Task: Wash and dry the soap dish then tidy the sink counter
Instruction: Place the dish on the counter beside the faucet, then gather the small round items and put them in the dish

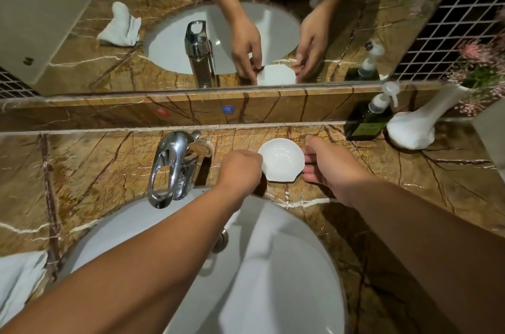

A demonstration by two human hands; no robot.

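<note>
A white shell-shaped soap dish (pixel 281 159) rests on the brown marble counter (pixel 95 167), behind the sink and right of the tap. It looks empty. My left hand (pixel 240 169) pinches its left rim with curled fingers. My right hand (pixel 326 163) holds its right rim, thumb on the far side and fingers under the near edge. Both forearms reach over the white basin (pixel 306 265). The mirror shows both hands on the dish.
A chrome tap (pixel 170 167) stands left of the dish. A dark green pump bottle (pixel 367 120) and a white vase (pixel 418 124) with pink flowers sit at the back right. A white towel (pixel 16 281) lies at the counter's left edge. A mirror rises behind the backsplash.
</note>
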